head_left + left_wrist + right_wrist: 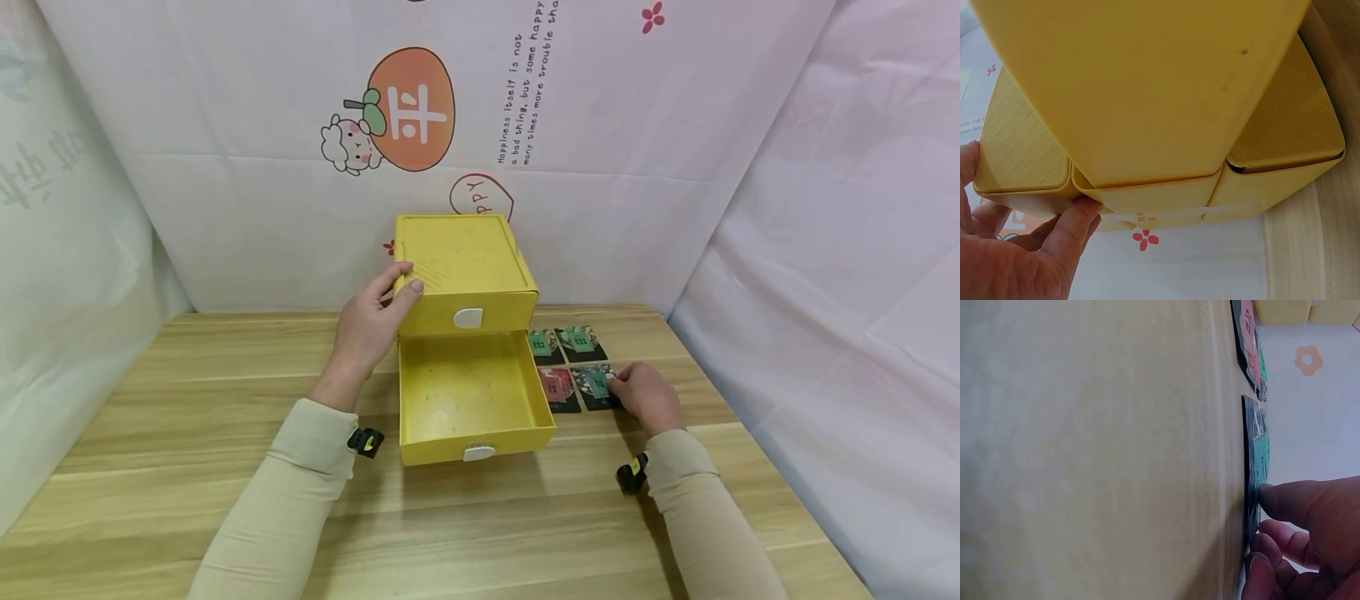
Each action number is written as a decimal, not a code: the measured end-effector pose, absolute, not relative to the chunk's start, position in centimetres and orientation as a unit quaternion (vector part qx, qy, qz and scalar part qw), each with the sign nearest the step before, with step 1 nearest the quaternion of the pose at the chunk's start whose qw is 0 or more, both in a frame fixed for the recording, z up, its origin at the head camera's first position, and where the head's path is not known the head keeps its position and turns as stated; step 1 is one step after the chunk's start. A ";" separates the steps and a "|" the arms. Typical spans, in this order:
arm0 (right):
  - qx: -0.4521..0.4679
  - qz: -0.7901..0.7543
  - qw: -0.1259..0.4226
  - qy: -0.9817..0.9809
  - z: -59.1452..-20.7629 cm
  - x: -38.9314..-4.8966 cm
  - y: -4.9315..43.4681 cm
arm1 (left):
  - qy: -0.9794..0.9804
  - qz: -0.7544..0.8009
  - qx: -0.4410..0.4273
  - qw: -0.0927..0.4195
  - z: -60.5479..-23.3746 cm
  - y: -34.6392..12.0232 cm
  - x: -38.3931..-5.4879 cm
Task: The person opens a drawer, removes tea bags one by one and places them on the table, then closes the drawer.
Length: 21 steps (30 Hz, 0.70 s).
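Observation:
A yellow drawer box (467,254) stands at the middle of the table, and a drawer (465,387) below its top tier is pulled out, with nothing visible inside. My left hand (369,323) grips the box's upper left edge; in the left wrist view, that hand (1029,250) holds the top tier beside the pulled-out drawer (1147,94). Right of the box, my right hand (648,396) pinches the near right edge of a flat square packet with a teal label (592,383). In the right wrist view, the thumb lies on the packet (1259,453), which looks flat on the table.
Beside that packet lie a red-labelled packet (558,390) and two green-labelled ones, one (581,343) behind it and another (543,346) partly hidden by the box. A printed white cloth (600,233) hangs behind the wooden table (480,533).

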State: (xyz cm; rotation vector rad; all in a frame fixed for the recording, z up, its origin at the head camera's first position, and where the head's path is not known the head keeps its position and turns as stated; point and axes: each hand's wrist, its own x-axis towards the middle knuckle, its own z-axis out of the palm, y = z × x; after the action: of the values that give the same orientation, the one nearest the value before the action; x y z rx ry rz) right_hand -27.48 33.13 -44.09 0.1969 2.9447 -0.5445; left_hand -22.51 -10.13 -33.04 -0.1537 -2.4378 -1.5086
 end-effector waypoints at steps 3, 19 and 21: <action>0.066 -0.179 0.068 0.979 -44.1 -27.5 33.1 | -0.842 -0.519 -0.054 0.136 -33.0 -10.1 -22.5; 0.068 -0.185 0.073 0.978 -43.7 -27.2 32.9 | -0.840 -0.523 -0.055 0.133 -32.9 -10.1 -22.5; 0.069 -0.187 0.076 0.977 -43.7 -27.2 32.9 | -0.840 -0.523 -0.054 0.132 -32.9 -10.1 -22.5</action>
State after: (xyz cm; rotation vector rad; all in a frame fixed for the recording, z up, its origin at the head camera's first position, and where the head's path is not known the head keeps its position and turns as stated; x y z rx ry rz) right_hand -27.15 32.92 -43.68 0.2081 2.9293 -0.5593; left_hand -22.47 -10.14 -32.92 -0.1575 -2.4382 -1.5191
